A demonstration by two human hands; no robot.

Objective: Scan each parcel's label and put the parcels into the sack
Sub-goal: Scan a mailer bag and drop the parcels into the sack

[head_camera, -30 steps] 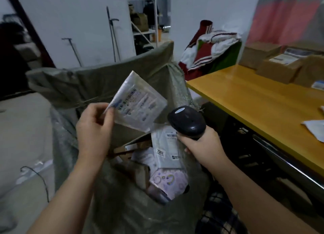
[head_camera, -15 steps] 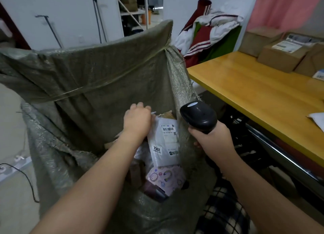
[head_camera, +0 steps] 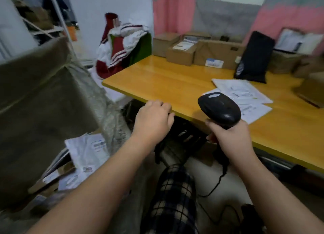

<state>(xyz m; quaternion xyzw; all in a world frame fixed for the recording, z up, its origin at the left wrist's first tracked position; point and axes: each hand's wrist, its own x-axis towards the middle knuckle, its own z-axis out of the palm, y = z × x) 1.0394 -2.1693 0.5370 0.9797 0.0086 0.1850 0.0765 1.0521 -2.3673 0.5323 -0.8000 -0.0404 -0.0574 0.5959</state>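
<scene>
Your left hand (head_camera: 152,119) holds nothing. Its fingers are loosely bent just at the near edge of the desk (head_camera: 166,83), and I cannot tell if they touch it. Your right hand (head_camera: 231,141) is closed around the handle of the black scanner (head_camera: 219,109), whose head is above the same near edge. The sack (head_camera: 43,102) stands open to the left of the desk's left corner, a narrow gap between them, with parcels (head_camera: 87,151) lying inside. Some flat white parcels (head_camera: 242,91) lie on the desk just behind the scanner, well apart from the left edge. Cardboard boxes (head_camera: 182,54) and a black pouch (head_camera: 254,56) stand along the far edge.
</scene>
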